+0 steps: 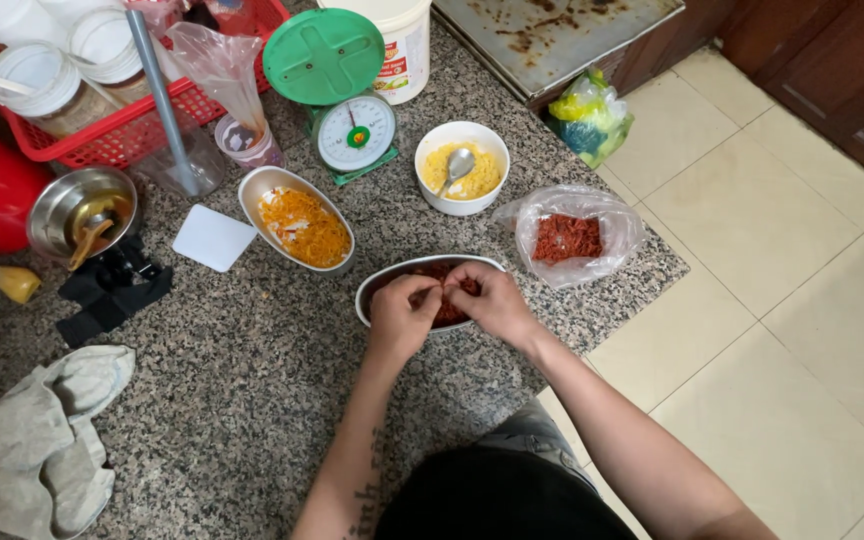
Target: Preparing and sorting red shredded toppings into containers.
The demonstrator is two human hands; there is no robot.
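Both hands, left hand (pixel 404 312) and right hand (pixel 490 300), were curled over the oval metal dish (pixel 377 285) near the desk's front edge, fingertips pinching the red shredded stuff (pixel 449 312) inside. I judged the pulling-apart underway; next needed finer pinches.

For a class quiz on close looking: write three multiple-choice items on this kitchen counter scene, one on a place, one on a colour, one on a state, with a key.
1. Where does the spoon lie?
A. In the white bowl of yellow food
B. On the grey cloth
C. On the scale

2. What colour is the scale's top pan?
A. Red
B. Green
C. White

3. What are the two hands doing?
A. Resting flat on the counter
B. Lifting the scale
C. Working red shreds in the oval metal dish

Key: A, its handle leans on the bowl's rim; B, the round pan is green; C, left hand and right hand meet over the dish.
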